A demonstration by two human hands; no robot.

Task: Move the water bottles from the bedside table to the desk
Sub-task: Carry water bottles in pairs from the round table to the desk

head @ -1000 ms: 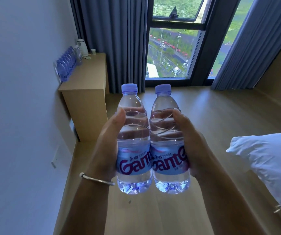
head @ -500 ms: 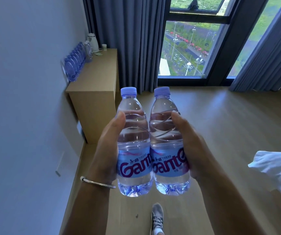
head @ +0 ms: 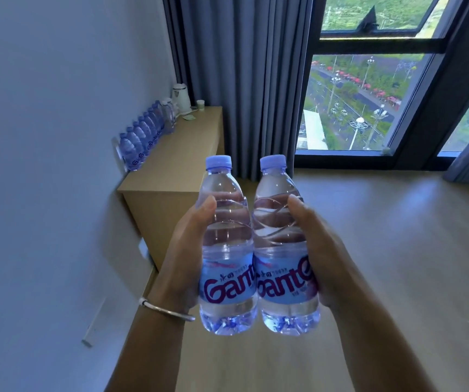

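Two clear water bottles with pale blue caps and blue labels stand upright side by side in front of me, touching each other. My left hand [head: 188,250] grips the left bottle [head: 225,241], thumb on its front. My right hand [head: 316,250] grips the right bottle [head: 280,239] the same way. The wooden desk [head: 182,154] stands ahead on the left against the wall, a little beyond the bottles. A row of several more bottles [head: 142,137] lines its wall side.
A white kettle [head: 181,99] and a small cup [head: 200,104] sit at the desk's far end. Grey curtains [head: 241,80] hang behind it beside a large window [head: 369,100]. Wooden floor [head: 397,250] spreads to the right. A wall [head: 43,165] runs along my left.
I have moved forward and turned towards the desk, which is nearer and larger now. The pillow and the shoe have left the view. Both hands keep the same hold on the bottles.
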